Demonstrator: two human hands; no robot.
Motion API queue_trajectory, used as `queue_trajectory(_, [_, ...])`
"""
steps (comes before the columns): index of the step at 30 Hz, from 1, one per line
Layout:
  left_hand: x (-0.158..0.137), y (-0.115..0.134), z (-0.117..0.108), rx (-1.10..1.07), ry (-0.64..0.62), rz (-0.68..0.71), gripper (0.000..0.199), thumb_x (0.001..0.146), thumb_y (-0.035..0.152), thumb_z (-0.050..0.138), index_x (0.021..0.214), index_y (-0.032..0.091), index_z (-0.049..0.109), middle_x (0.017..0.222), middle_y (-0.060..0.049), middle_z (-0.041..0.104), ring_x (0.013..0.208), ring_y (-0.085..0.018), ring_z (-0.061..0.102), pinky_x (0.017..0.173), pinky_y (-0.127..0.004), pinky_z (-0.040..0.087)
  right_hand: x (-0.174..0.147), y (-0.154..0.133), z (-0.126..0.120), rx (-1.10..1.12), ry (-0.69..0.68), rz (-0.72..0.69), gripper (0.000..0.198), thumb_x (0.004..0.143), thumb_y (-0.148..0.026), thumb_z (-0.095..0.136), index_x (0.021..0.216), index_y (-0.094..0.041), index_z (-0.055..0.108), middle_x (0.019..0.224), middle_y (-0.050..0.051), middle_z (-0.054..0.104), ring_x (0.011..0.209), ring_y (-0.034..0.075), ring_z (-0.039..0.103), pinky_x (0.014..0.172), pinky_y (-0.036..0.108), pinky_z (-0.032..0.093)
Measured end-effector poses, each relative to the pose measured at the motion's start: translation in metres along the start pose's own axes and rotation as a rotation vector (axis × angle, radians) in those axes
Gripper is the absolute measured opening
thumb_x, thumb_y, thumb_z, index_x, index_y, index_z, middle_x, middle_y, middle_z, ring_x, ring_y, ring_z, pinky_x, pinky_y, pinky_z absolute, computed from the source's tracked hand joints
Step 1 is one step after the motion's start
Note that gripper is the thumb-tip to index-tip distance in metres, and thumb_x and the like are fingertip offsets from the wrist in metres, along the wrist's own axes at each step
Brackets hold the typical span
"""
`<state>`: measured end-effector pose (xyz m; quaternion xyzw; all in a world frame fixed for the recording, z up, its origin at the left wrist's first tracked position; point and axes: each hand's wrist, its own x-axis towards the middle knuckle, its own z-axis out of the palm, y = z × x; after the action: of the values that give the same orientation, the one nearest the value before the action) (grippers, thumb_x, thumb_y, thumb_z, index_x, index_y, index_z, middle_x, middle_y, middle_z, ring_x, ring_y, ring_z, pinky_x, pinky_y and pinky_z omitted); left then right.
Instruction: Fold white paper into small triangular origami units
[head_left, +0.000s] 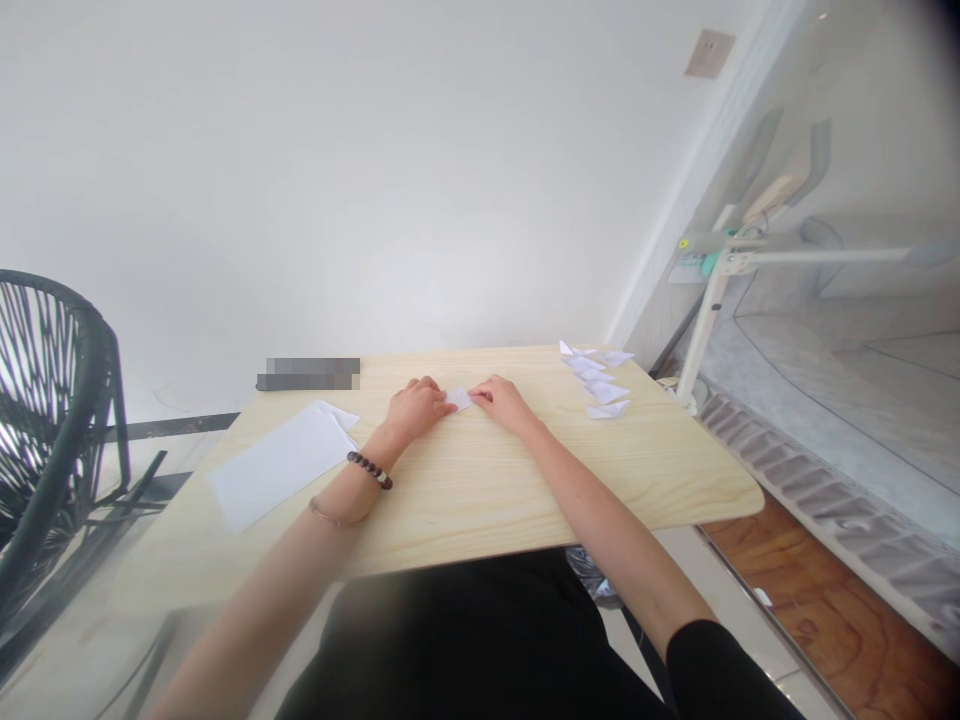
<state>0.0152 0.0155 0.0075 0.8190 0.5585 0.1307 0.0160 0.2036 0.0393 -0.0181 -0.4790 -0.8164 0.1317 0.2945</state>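
Pinching a small folded white paper (460, 399) above the middle of the tabletop (465, 500) — gripping its left end between the thumb and curled fingers of the left hand (415, 410), and its right end between the gathered fingertips of the right hand (501, 402). Wearing a dark beaded bracelet (370, 470) on the left wrist. Working between a stack of white sheets (281, 465) on the left and several pointed folded papers (609, 396), lined up on the right — facing a pale wall (450, 180).
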Motion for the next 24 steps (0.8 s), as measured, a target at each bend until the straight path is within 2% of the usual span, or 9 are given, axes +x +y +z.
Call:
queue_trajectory(10, [0.0005, -0.0014, 0.0019, -0.026, 0.003, -0.019, 0.034, 0.076, 0.051, 0.043, 0.092, 0.027, 0.063, 0.105, -0.003, 0.053, 0.099, -0.023, 0.045, 0.078, -0.034, 0.041, -0.0006, -0.0007, -0.0030, 0.015, -0.022, 0.002, 0.022, 0.080, -0.020, 0.047, 0.092, -0.018, 0.065, 0.083, 0.005, 0.058, 0.074, 0.011, 0.051, 0.075, 0.024, 0.038])
queue_trajectory(14, [0.0002, -0.0003, 0.0024, -0.018, 0.009, -0.013, 0.037, 0.077, 0.048, 0.044, 0.105, 0.029, 0.057, 0.107, -0.004, 0.052, 0.100, -0.024, 0.045, 0.078, -0.035, 0.041, 0.0001, -0.0003, -0.0022, 0.004, -0.019, -0.001, 0.022, 0.080, -0.022, 0.048, 0.092, -0.019, 0.065, 0.082, 0.005, 0.059, 0.075, 0.012, 0.051, 0.076, 0.024, 0.038])
queue_trajectory(17, [0.0006, -0.0008, 0.0039, -0.034, 0.019, 0.075, 0.034, 0.080, 0.043, 0.041, 0.110, 0.031, 0.054, 0.108, -0.002, 0.052, 0.099, -0.022, 0.046, 0.080, -0.032, 0.041, 0.0001, 0.0005, -0.0010, 0.003, -0.010, -0.015, 0.022, 0.080, -0.021, 0.048, 0.092, -0.019, 0.065, 0.082, 0.005, 0.060, 0.077, 0.012, 0.052, 0.076, 0.024, 0.038])
queue_trajectory(21, [0.0024, -0.0007, 0.0065, -0.045, 0.011, 0.237, 0.030, 0.083, 0.036, 0.036, 0.101, 0.029, 0.060, 0.108, -0.001, 0.054, 0.101, -0.020, 0.045, 0.082, -0.029, 0.040, 0.0006, 0.0025, 0.0000, 0.002, -0.002, -0.035, 0.022, 0.079, -0.020, 0.047, 0.091, -0.018, 0.066, 0.083, 0.006, 0.061, 0.078, 0.013, 0.052, 0.077, 0.024, 0.038])
queue_trajectory(24, [0.0031, 0.0009, 0.0080, -0.042, 0.012, 0.260, 0.032, 0.084, 0.035, 0.034, 0.097, 0.027, 0.062, 0.105, -0.002, 0.055, 0.096, -0.019, 0.049, 0.079, -0.028, 0.041, 0.0017, 0.0044, 0.0007, -0.005, -0.018, -0.034, 0.022, 0.080, -0.021, 0.047, 0.092, -0.018, 0.065, 0.084, 0.006, 0.061, 0.079, 0.013, 0.052, 0.077, 0.024, 0.038])
